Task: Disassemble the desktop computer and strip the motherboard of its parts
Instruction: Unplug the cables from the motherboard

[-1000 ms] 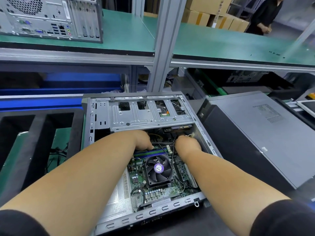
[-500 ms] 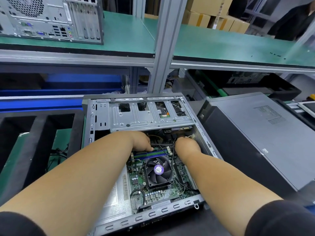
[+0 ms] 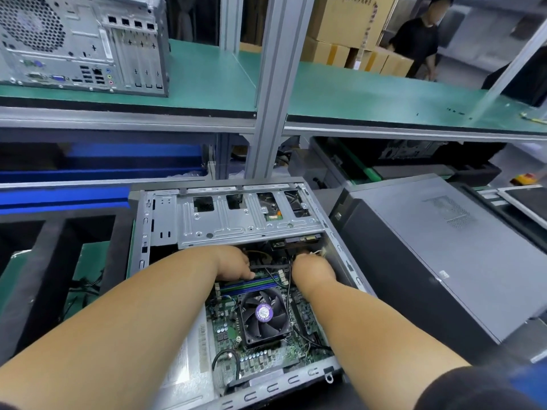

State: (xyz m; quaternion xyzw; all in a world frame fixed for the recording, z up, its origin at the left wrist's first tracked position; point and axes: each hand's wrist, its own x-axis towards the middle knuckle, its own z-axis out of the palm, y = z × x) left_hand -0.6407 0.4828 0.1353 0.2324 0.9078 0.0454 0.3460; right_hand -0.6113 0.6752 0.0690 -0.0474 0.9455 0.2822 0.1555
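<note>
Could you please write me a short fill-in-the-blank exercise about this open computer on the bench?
1. The fan on the motherboard has a ____ sticker at its hub.
2. Both hands, left hand and right hand, reach ____ the open computer case.
3. The shelf above has a ____ top.

Missing words: purple; inside; green

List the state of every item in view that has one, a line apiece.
Open desktop case: lying flat, side panel off.
CPU fan: mounted on the motherboard.
Second tower: on its side, closed.
Shelf tower: upright, rear facing us.
Left hand: in the case, on black cables.
Right hand: curled by a white connector; grip unclear.
</note>
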